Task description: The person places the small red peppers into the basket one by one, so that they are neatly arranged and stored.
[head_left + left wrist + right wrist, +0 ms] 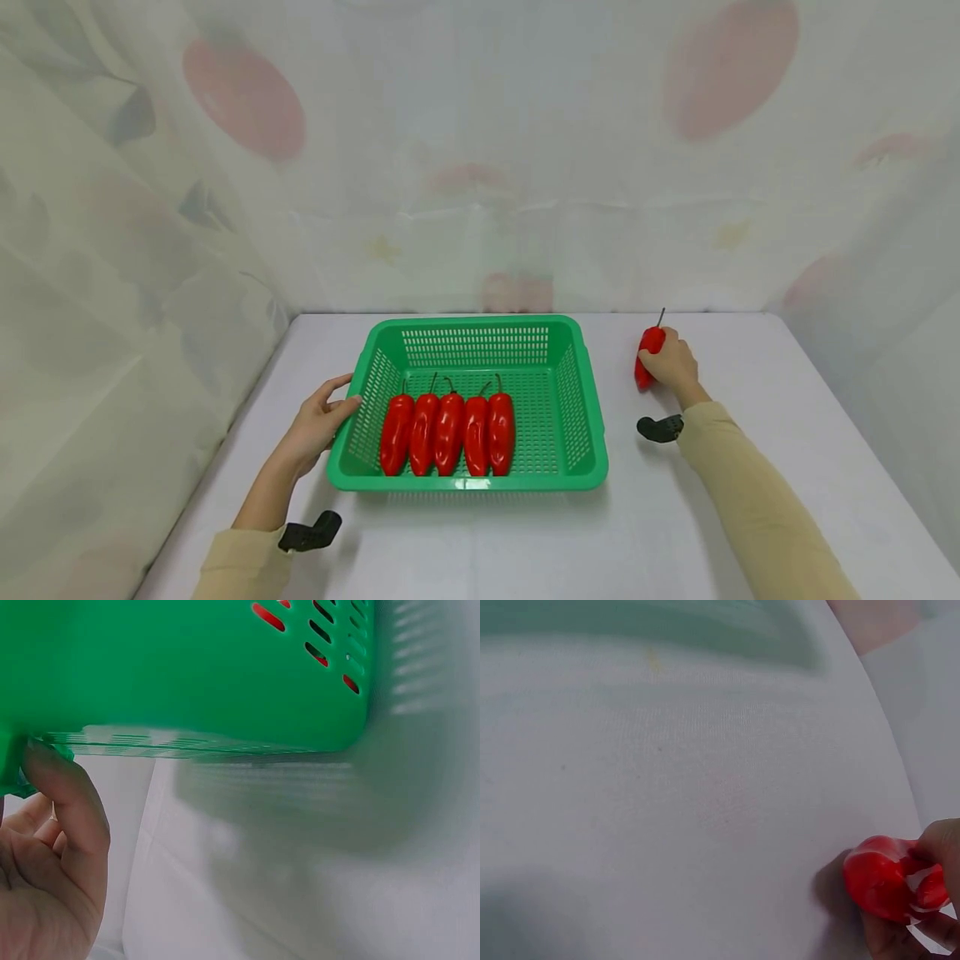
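A green plastic basket (468, 483) with slotted walls stands on the table, and several red peppers (450, 433) lie side by side in its left and middle part, stems pointing away. At the basket's left side, my left hand (315, 425) grips the rim; the left wrist view shows a bent finger (75, 799) against the basket's edge. Off to the right of the basket, my right hand (673, 362) holds another red pepper (651, 340) around its body, stem pointing to the back. In the right wrist view that pepper (881, 881) is partly covered by the fingers.
A white tabletop (480, 550) runs under everything, with its far edge just behind the basket. Pale patterned sheeting (480, 167) hangs at the back and both sides. Dark wrist-worn pieces (311, 532) stick out at both sleeves.
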